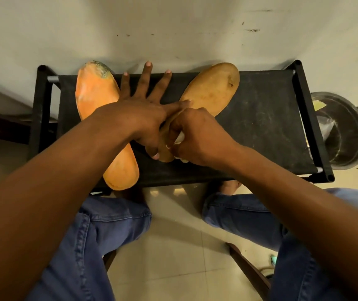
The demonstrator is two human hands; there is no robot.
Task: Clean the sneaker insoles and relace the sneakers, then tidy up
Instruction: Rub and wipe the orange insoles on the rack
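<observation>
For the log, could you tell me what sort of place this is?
Probably a home, by a wall: a low black fabric rack serves as the bench, on a tiled floor, with a metal basin beside it.

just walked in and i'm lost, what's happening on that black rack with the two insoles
A person seated at a black fabric-topped rack is cleaning sneaker insoles. The left hand is spread flat, pinning down the tan foam insole, while the right hand is closed on a small white wipe or cloth at that insole's heel end. The orange foam insole lies alongside, with dark grime at its toe. A round metal basin sits on the floor to the right.
</observation>
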